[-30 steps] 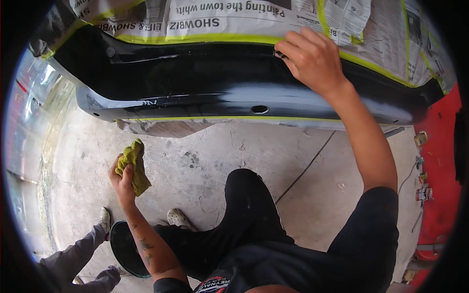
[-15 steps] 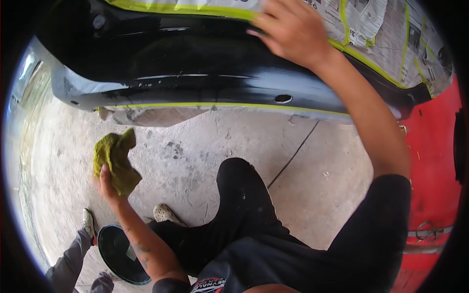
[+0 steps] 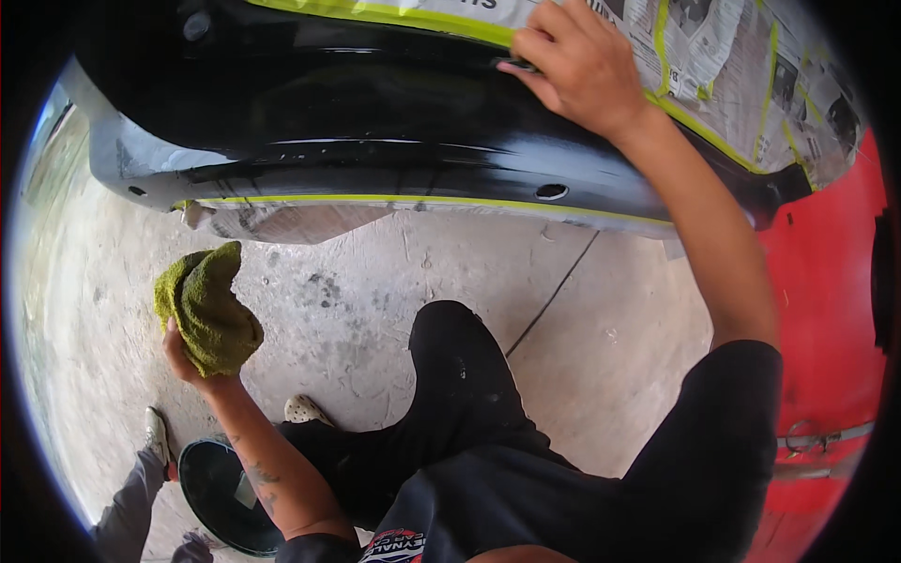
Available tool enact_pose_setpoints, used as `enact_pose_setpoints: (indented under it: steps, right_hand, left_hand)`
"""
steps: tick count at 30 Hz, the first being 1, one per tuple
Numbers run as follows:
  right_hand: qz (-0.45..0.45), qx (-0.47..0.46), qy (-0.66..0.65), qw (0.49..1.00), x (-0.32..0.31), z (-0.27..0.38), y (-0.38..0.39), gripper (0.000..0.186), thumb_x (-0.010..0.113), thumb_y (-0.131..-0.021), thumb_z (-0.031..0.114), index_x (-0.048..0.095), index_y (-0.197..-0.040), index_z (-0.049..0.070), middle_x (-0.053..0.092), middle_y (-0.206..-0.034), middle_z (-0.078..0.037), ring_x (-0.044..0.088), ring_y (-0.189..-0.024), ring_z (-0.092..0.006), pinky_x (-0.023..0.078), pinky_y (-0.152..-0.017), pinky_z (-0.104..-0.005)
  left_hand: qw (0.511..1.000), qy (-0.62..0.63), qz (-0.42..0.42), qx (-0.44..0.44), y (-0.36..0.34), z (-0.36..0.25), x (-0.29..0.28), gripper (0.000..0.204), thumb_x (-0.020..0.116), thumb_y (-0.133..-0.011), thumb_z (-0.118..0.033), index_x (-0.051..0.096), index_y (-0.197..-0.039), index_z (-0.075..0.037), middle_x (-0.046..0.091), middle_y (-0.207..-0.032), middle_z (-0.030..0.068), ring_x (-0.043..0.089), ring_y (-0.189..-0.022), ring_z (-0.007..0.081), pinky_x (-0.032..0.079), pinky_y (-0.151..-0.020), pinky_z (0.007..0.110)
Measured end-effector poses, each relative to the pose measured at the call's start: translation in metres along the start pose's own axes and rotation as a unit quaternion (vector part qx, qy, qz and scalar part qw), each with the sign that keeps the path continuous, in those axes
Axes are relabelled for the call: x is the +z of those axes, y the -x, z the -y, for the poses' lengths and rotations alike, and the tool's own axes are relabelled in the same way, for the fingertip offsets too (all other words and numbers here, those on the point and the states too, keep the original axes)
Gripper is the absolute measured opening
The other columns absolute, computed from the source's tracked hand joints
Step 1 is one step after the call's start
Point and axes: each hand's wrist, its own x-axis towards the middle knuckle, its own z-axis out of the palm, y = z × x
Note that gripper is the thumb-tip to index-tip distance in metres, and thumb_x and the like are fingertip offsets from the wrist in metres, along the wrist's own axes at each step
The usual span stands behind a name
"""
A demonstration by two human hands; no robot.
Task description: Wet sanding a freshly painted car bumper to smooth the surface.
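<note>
A damp-looking olive-green cloth [image 3: 211,305] hangs bunched in my left hand [image 3: 185,357], its thumb pressed against the fabric, above the floor at left. My right hand [image 3: 580,70] rests on the upper part of a glossy black car bumper [image 3: 375,103], by the yellow-green masking tape [image 3: 450,21]. Its fingers are curled together with the thumb below. A small dark edge shows near the thumb; what it is I cannot make out. Wet streaks and droplets shine on the bumper, and a paler, dull patch lies below my right hand.
Printed masking paper [image 3: 723,66] covers the panel above the bumper. A dark bucket [image 3: 221,493] stands beside my left forearm, with another person's leg [image 3: 131,502] left of it. A red surface [image 3: 826,347] is at the right. Concrete floor [image 3: 347,281] lies below.
My left hand has moved slightly left with the cloth, which has turned a little. My right hand has shifted slightly right and down in the picture, still at the bumper beside the tape.
</note>
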Motion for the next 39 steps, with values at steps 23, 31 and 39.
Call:
enact_pose_setpoints:
  steps: [23, 31, 39]
  right_hand:
    - [0.013, -0.001, 0.007, 1.0, 0.031, 0.019, -0.046, 0.022, 0.081, -0.075, 0.023, 0.068, -0.092, 0.015, 0.056, -0.096, -0.003, 0.054, -0.098, -0.0246, 0.043, -0.082, -0.0401]
    - [0.049, 0.05, 0.015, 0.997, 0.01, 0.013, -0.011, 0.02, 0.08, -0.078, 0.024, 0.066, -0.089, 0.012, 0.059, -0.1, -0.004, 0.054, -0.097, -0.027, 0.042, -0.081, -0.0415]
    - [-0.043, -0.01, 0.064, 0.997, 0.062, 0.051, -0.139, 0.004, 0.07, -0.081, 0.019, 0.068, -0.081, 0.015, 0.058, -0.09, 0.0, 0.057, -0.094, -0.0211, 0.042, -0.08, -0.0393]
  left_hand:
    - [0.993, 0.063, 0.067, 0.07, 0.009, 0.017, 0.042, 0.06, 0.047, -0.095, -0.04, 0.056, -0.133, 0.006, 0.063, -0.13, 0.0228, 0.061, -0.121, 0.0336, 0.046, -0.108, 0.047]
    - [0.988, 0.096, 0.045, 0.114, 0.033, -0.007, 0.068, 0.068, 0.043, -0.094, -0.045, 0.052, -0.135, 0.008, 0.057, -0.135, 0.0279, 0.055, -0.126, 0.0387, 0.041, -0.112, 0.05]
    - [0.976, 0.134, 0.151, 0.084, 0.014, 0.008, 0.08, 0.07, 0.042, -0.097, -0.048, 0.052, -0.138, 0.009, 0.062, -0.133, 0.0262, 0.062, -0.12, 0.0379, 0.046, -0.109, 0.05]
